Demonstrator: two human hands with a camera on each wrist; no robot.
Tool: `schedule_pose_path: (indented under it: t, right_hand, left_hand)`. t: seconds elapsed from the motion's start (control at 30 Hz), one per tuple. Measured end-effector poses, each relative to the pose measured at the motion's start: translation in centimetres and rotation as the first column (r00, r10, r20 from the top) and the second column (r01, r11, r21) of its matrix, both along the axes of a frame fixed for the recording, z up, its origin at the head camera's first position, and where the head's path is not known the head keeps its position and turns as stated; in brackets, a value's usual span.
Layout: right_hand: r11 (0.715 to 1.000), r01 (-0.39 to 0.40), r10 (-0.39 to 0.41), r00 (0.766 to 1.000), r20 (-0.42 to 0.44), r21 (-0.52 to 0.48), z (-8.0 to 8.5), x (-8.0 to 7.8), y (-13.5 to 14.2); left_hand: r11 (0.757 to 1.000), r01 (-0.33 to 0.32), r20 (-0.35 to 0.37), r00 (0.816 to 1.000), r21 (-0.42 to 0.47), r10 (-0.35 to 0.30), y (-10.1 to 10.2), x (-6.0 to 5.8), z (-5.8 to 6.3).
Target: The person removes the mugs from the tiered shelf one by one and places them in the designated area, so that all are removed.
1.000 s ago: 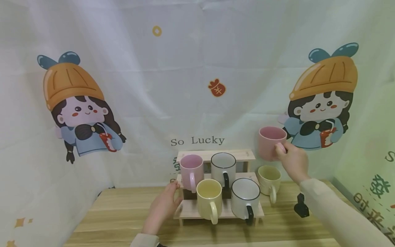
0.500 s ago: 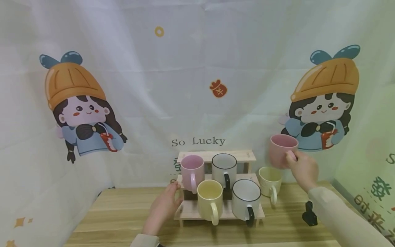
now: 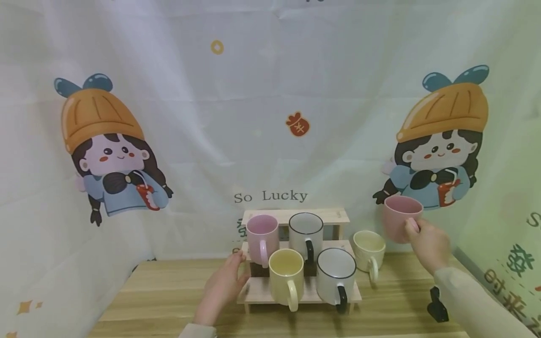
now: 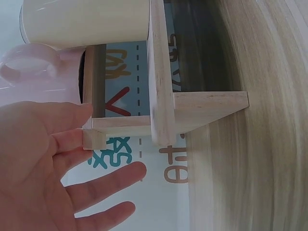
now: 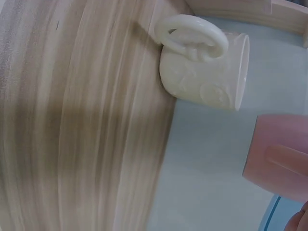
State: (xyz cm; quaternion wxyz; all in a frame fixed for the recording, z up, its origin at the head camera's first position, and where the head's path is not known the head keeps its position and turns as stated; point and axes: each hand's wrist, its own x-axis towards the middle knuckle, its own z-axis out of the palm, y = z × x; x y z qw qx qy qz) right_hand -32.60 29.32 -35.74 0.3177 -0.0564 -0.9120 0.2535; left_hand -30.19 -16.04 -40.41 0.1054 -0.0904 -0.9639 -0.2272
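Observation:
My right hand [image 3: 430, 245] grips a pink mug [image 3: 397, 220] by its handle, upright and above the tabletop at the right. In the right wrist view this pink mug [image 5: 279, 156] is cut off by the frame edge. A tiered wooden rack [image 3: 296, 215] stands in the middle, its left end pinched by my left hand [image 3: 224, 284]. The left wrist view shows thumb and forefinger at the board's corner, other fingers spread. On the rack's middle step are a lilac mug [image 3: 255, 244] and a black-rimmed white mug [image 3: 297, 241]; below stand a yellow mug [image 3: 281, 281] and another black-rimmed white mug [image 3: 329, 277].
A cream mug [image 3: 365, 251] with raised patterns stands on the wooden table [image 3: 169, 300], right of the rack. Behind everything hangs a printed white cloth [image 3: 253, 141]. A small black object [image 3: 437, 307] shows beneath the right forearm.
My right hand has carried the pink mug rightward and downward, from above the cream mug to its right side. The left hand stays at the rack's end.

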Motion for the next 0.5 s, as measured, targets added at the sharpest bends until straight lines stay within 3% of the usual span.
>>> schedule_pose_path:
  t: [0.23, 0.5]
  right_hand:
    - [0.999, 0.022, -0.021, 1.0, -0.022, 0.036, -1.2, -0.5, 0.7]
    - [1.0, 0.011, -0.011, 1.0, 0.012, 0.028, -2.6, -0.5, 1.1]
  left_hand:
    - [1.0, 0.005, -0.017, 1.0, -0.003, -0.005, -0.3, 0.0, -0.2]
    - [1.0, 0.015, -0.003, 1.0, 0.022, -0.015, -0.4, 0.0, -0.3]
